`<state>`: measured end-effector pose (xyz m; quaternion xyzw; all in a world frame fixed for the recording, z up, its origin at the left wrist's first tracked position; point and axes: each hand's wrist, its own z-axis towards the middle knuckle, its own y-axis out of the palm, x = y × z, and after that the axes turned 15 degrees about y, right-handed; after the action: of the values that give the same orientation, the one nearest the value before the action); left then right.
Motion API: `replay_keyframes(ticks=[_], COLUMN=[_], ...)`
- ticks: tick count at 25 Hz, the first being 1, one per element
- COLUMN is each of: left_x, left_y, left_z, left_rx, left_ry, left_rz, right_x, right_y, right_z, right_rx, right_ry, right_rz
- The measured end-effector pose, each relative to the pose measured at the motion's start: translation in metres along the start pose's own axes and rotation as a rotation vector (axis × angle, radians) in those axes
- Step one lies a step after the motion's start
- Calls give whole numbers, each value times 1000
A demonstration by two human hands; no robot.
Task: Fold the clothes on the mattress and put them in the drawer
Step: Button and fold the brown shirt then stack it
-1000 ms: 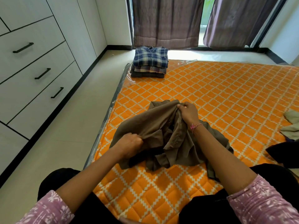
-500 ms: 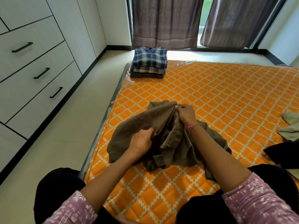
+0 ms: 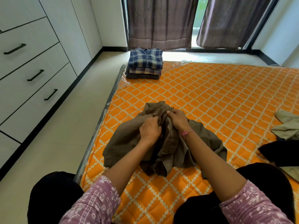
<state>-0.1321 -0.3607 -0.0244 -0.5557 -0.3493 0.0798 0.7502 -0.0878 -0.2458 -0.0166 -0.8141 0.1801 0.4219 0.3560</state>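
While white drawers (image 3: 34,75) with black handles line the wall left of the floor, a stack of folded plaid shirts (image 3: 145,63) sits at the far left corner of the orange quilted mattress (image 3: 210,97). Near its left edge, the left hand (image 3: 149,129) and right hand (image 3: 178,119) lie close together, each gripping bunched cloth of a crumpled brown shirt (image 3: 129,139). Beige clothes (image 3: 287,125) and a dark garment (image 3: 281,152) lie at the right edge.
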Motion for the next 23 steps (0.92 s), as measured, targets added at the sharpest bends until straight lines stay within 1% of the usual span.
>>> replay_keyframes(ticks=[2,3,5,6,7,8,10,12,14,15,16,18,19,20,23], left_x=[-12,-18,-26,-28,-30,-33,-38,-40,-39,-37,-36,-33,-31,-29,-21], left_y=[1,-3,-14,-20,-24,-26,-26,-26,-29,-31,-32,-34,-36,-38,-38], left_z=[4,4,1,0,-2,-3,-4,-6,-7,-7,-7,-7,-7,-6,-6], left_rx=[-31,-57,-105,-115,-121,-120,-100,-84,-71,-65,-52,0,25,42,81], left_ry=[21,17,-64,-121,-167,-198,-234,-250,-243,-237,-234,-234,-235,-229,-163], left_rz=[-201,-344,-627,-728,-796,-840,-906,-965,-966,-942,-933,-1001,-1037,-1027,-812], right_x=[1,1,2,4,9,13,19,22,21,21,23,26,27,28,28], right_y=[-2,-5,-9,-11,-11,-11,-11,-12,-11,-8,-4,2,3,3,1], right_z=[-5,-8,-16,-18,-18,-19,-23,-28,-34,-36,-38,-43,-45,-44,-46], right_rx=[-51,-130,-393,-512,-564,-587,-517,-465,-425,-329,-178,119,208,260,325], right_ry=[21,58,158,192,202,193,163,155,121,76,21,-69,-96,-121,-185], right_rz=[68,135,367,471,490,448,315,274,230,186,160,188,214,226,176])
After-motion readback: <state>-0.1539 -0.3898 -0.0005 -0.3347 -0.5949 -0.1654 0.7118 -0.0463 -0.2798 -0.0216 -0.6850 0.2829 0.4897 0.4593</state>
